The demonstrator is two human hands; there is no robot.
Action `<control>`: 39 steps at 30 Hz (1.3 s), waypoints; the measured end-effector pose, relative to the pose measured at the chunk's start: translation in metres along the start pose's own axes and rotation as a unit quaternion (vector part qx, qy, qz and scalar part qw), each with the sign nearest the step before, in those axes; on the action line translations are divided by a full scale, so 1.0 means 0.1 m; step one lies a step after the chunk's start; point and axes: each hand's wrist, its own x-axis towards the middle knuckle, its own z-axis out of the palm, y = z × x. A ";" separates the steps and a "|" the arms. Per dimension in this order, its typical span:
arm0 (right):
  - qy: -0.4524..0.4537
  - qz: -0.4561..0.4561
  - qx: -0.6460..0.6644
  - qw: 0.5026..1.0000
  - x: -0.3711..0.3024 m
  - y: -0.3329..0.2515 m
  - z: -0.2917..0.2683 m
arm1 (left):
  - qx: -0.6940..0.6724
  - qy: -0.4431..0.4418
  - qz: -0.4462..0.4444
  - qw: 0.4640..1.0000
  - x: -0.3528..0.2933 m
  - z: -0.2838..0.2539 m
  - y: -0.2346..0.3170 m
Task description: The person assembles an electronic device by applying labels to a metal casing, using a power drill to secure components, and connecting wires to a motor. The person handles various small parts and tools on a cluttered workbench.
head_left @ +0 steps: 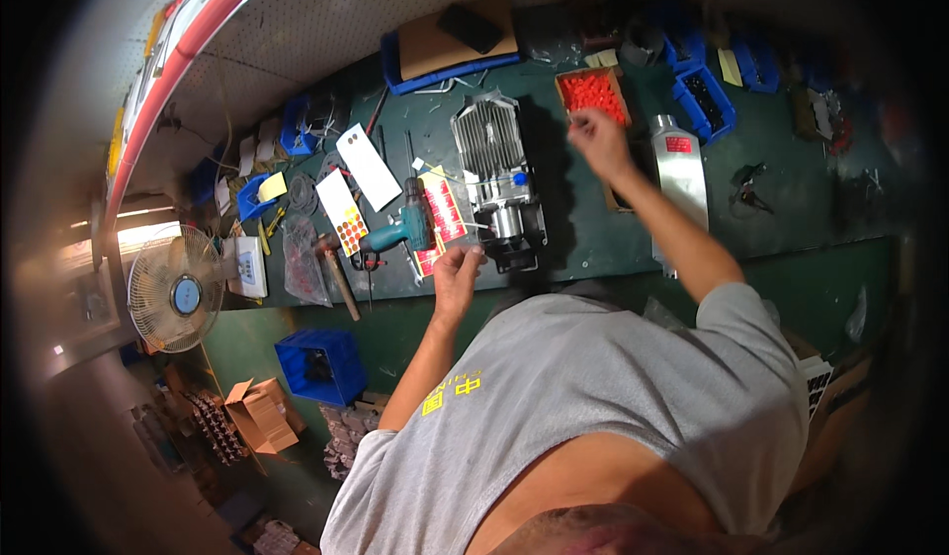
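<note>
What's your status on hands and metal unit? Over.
Right hand at open box of red pieces. Left hand beside finned metal unit; both grips unclear. Unit on green bench; drill lies left of it.

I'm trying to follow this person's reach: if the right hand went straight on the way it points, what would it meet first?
The right hand would probably meet the open cardboard box of small red parts; the hand's height is unclear, so it might pass over the rim.
</note>
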 end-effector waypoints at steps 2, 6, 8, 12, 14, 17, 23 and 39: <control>-0.067 0.021 0.086 0.994 -0.38 -0.44 0.20 | -0.028 -0.022 0.013 0.999 0.10 0.22 0.35; -0.146 0.022 0.179 0.973 -0.98 -0.98 0.50 | -0.059 -0.068 -0.070 0.994 0.19 0.51 0.73; -0.137 0.013 0.133 0.981 -1.07 -1.09 0.55 | -0.098 -0.074 -0.059 0.991 0.21 0.58 0.66; -0.139 0.038 0.141 0.979 -1.15 -1.15 0.57 | -0.105 -0.086 -0.064 0.989 0.17 0.51 0.62; -0.140 0.006 0.108 0.984 -1.13 -1.13 0.59 | -0.105 -0.096 -0.068 0.987 0.19 0.46 0.61; -0.114 -0.018 0.074 0.991 -1.04 -1.19 0.68 | -0.117 -0.114 -0.052 0.985 0.30 0.35 0.63; -0.140 -0.093 0.026 0.985 -0.74 -1.48 0.90 | -0.142 -0.133 -0.047 0.980 0.49 -0.08 0.98; -0.096 0.121 0.091 0.984 0.17 -1.43 1.43 | -0.263 -0.126 -0.004 0.956 1.61 -1.04 0.86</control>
